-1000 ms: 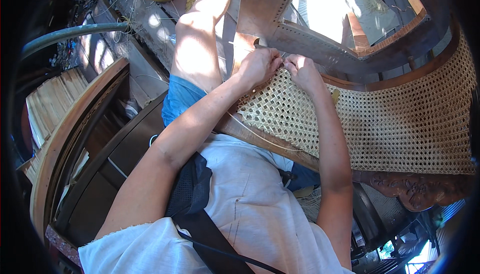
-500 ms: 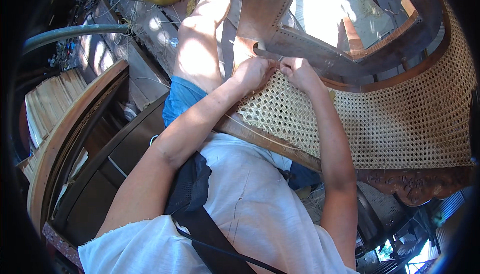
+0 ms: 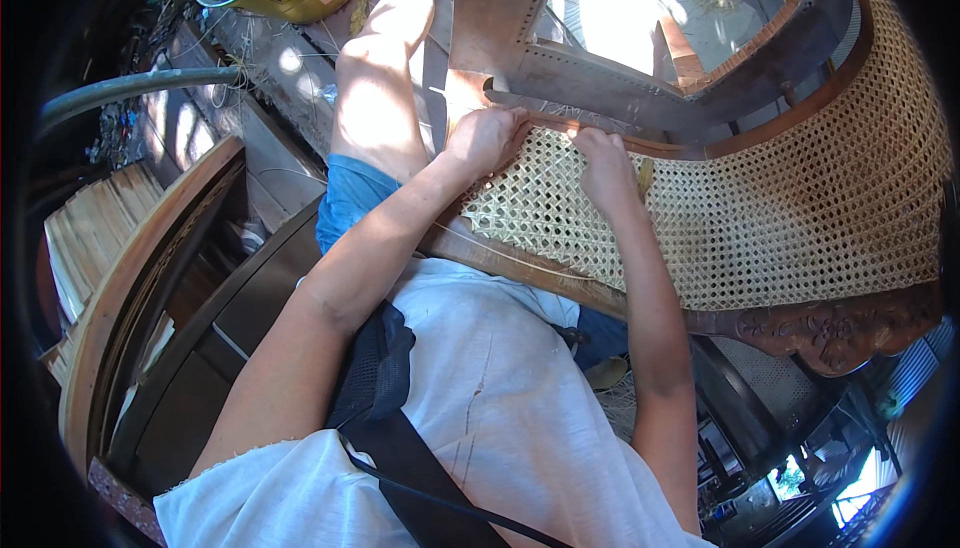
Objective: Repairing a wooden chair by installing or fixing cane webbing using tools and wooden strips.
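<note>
- Head view: the woven cane sheet [image 3: 720,233] lies across the curved wooden backrest of a chair, spanning from the backrest's upper rail [image 3: 690,151] to its lower rail [image 3: 490,253].
- The left hand [image 3: 482,142] is at the sheet's upper left corner, fingers curled in toward the upper rail; whether they pinch a strand, I cannot tell.
- The right hand [image 3: 605,168] is farther right along that same edge, fingers bent with the tips at the rail; a firm grip cannot be made out.
- Beyond the upper rail stands the chair's seat frame [image 3: 620,85], dark, with a row of small holes; a carved crest [image 3: 830,333] borders the sheet's lower right edge.
- The cane is probably light and springy, stiff as a sheet yet brittle in single strands, so sharp bends could split it; its smooth face may slip slightly under fingertips.
- The best hold seems to be close to the border, thumb and fingertips over several strands together, with the heavier, rigid wood serving as support.
</note>
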Tool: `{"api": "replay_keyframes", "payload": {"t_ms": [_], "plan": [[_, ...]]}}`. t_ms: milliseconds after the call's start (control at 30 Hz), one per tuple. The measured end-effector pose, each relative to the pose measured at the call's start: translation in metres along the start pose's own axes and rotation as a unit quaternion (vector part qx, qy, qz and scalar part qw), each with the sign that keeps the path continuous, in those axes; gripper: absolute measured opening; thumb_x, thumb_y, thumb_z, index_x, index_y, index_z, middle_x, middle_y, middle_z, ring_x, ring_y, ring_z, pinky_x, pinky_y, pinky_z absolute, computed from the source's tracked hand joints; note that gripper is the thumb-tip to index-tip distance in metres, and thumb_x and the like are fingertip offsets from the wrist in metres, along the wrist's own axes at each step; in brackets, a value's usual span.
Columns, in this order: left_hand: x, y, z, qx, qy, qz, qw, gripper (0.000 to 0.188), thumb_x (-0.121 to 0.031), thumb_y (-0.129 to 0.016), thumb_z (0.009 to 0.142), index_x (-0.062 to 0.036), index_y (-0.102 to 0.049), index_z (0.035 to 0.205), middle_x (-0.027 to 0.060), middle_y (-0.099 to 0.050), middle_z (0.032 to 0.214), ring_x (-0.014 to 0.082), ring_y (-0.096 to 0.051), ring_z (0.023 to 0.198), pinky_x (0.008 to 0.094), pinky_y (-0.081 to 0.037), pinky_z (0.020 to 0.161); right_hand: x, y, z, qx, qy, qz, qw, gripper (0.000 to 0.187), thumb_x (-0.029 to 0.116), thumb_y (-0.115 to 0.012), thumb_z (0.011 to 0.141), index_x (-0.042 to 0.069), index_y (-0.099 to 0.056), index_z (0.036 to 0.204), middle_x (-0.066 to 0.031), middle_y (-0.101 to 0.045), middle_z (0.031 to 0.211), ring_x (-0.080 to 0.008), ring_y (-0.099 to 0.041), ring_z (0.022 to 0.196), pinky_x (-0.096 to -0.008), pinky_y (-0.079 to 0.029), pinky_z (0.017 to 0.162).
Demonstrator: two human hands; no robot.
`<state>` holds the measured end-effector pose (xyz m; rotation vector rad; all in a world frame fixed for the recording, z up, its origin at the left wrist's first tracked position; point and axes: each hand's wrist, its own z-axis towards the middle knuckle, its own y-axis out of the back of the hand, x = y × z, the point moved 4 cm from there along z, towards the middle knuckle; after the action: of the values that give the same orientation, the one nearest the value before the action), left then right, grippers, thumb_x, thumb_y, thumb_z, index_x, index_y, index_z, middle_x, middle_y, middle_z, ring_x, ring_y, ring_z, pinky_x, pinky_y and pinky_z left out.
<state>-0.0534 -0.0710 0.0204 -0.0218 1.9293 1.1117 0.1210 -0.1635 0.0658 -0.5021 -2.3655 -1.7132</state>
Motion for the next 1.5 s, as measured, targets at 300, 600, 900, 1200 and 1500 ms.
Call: {"api": "replay_keyframes", "payload": {"t_ms": [300, 600, 900, 1200, 1500], "plan": [[-0.003, 0.004, 0.002, -0.020, -0.017, -0.017, 1.000, 0.025, -0.029, -0.056, 0.095, -0.0083, -0.067, 0.103, 0.0173, -0.069, 0.089, 0.0374, -0.067, 0.083, 0.0456, -0.054, 0.075, 0.013, 0.004, -0.005, 0.006, -0.044, 0.010, 0.999, 0.043, -0.012, -0.052, 0.076, 0.000, -0.064, 0.116, -0.0148, -0.059, 0.125, -0.0347, -0.056, 0.110, -0.0414, -0.046, 0.097], [-0.014, 0.022, -0.001, -0.005, 0.011, -0.063, 0.998, 0.024, -0.025, -0.057, 0.092, -0.0114, -0.068, 0.108, 0.0173, -0.071, 0.094, 0.0379, -0.068, 0.086, 0.0471, -0.054, 0.079, 0.086, 0.061, -0.241, -0.111, -0.304, 0.271, 0.906, 0.016, 0.011, -0.061, 0.095, -0.001, -0.068, 0.103, -0.0160, -0.067, 0.086, -0.0281, -0.065, 0.081, -0.0370, -0.050, 0.074], [-0.045, -0.003, 0.012, 0.207, -0.089, 0.085, 0.971, 0.030, -0.036, -0.051, 0.096, -0.0127, -0.070, 0.099, 0.0166, -0.071, 0.090, 0.0369, -0.068, 0.084, 0.0484, -0.055, 0.076, 0.111, -0.022, -0.332, 0.010, -0.369, 0.255, 0.894, 0.031, 0.014, -0.063, 0.093, -0.002, -0.052, 0.118, -0.0196, -0.051, 0.108, -0.0381, -0.054, 0.093, -0.0454, -0.044, 0.081], [-0.059, -0.002, 0.011, 0.211, -0.053, 0.043, 0.975, 0.041, -0.038, -0.043, 0.099, -0.0194, -0.059, 0.133, 0.0207, -0.070, 0.094, 0.0383, -0.068, 0.085, 0.0500, -0.054, 0.079, 0.091, 0.022, -0.332, -0.099, -0.320, 0.355, 0.873, 0.032, 0.013, -0.059, 0.097, -0.003, -0.051, 0.123, -0.0229, -0.061, 0.110, -0.0342, -0.062, 0.096, -0.0400, -0.048, 0.084], [-0.063, -0.007, 0.022, 0.255, -0.095, 0.074, 0.959, 0.032, -0.023, -0.050, 0.091, -0.0143, -0.060, 0.120, 0.0199, -0.070, 0.094, 0.0396, -0.067, 0.088, 0.0484, -0.055, 0.079, 0.066, 0.087, -0.181, -0.170, -0.280, 0.494, 0.805, 0.032, 0.014, -0.054, 0.100, -0.001, -0.050, 0.128, 0.0012, -0.051, 0.078, -0.0047, -0.045, 0.060, -0.0226, -0.037, 0.052]]}}
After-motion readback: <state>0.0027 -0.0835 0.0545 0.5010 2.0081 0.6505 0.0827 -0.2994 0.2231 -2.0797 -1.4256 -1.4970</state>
